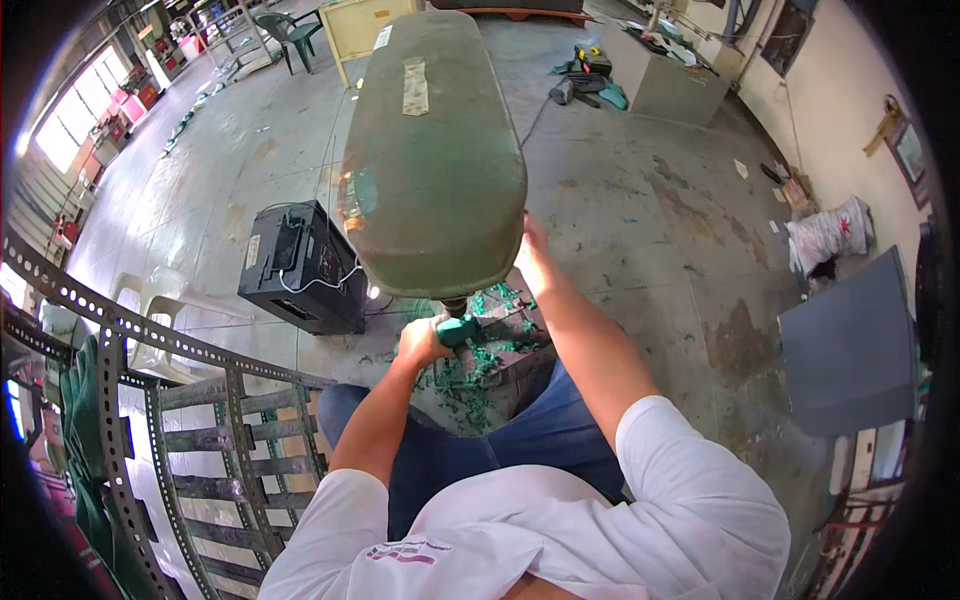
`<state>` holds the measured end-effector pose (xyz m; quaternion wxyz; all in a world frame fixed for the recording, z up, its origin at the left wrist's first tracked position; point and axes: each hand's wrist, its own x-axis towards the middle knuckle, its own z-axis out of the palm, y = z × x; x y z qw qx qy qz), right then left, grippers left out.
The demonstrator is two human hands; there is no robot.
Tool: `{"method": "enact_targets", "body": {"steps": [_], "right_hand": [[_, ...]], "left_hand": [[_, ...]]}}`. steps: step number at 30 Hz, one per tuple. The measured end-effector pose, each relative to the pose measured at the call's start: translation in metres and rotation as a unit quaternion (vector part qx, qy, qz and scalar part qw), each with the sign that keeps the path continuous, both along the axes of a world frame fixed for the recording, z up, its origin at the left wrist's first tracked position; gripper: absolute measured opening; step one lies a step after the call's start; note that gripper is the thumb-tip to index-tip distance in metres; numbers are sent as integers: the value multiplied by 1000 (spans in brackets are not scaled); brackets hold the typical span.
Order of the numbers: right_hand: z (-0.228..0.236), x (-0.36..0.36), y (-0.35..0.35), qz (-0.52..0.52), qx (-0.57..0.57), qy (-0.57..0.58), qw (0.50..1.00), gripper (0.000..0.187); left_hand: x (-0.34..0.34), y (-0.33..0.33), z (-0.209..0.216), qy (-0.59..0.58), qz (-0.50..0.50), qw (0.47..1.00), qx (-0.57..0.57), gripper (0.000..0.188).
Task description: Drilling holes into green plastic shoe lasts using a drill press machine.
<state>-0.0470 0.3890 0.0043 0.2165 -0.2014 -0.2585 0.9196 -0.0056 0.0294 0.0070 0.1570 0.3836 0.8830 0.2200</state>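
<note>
In front of me stands a machine with a long dull-green housing (435,150), which looks like a drill press. Below its near end a dark spindle (455,305) points down. My left hand (422,342) is closed on a small dark-green block (457,330) right under that spindle. My right hand (533,243) reaches up along the housing's right side. Its fingers are hidden behind the housing, so what it touches does not show. Curly green shavings (480,362) cover the machine's base between my knees.
A black box-shaped unit (300,270) with a white cable stands to the left. Nearer on the left is a perforated metal rack (240,440) beside a pale plastic chair (150,310). A grey panel (850,345) leans at the right, near a white sack (832,238). Tools (588,78) lie farther off.
</note>
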Motion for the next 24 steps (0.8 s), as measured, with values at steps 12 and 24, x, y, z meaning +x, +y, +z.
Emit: {"method": "enact_targets", "body": {"steps": [12,24], "right_hand": [[84,-9,-73,0,12,-122,993,26],[25,38,-60,-7,126,-117,985,33]], "left_hand": [[-1,-46,-9,-16,36,999,-13,72],[-6,-25,-14,-13,13,1000,5,91]]}}
